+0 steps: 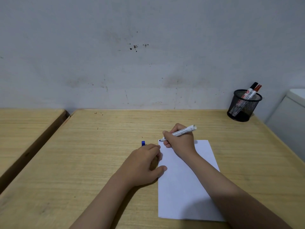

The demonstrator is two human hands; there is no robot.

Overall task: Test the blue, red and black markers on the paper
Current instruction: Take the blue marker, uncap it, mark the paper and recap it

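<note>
A white sheet of paper (181,187) lies on the wooden desk. My right hand (180,142) grips the uncapped blue marker (183,131), its tip at the paper's far left corner. My left hand (145,164) rests at the paper's left edge, fingers curled, with the blue cap (143,143) sticking out past the fingertips. The red marker (255,91) and the black marker (251,88) stand capped in a black mesh cup (244,106) at the desk's far right corner. The paper bears no visible marks.
The desk (99,154) meets a stained grey wall at the back. A second wooden desk (24,126) sits to the left across a narrow gap. A white box-like object (288,116) stands beside the desk's right edge.
</note>
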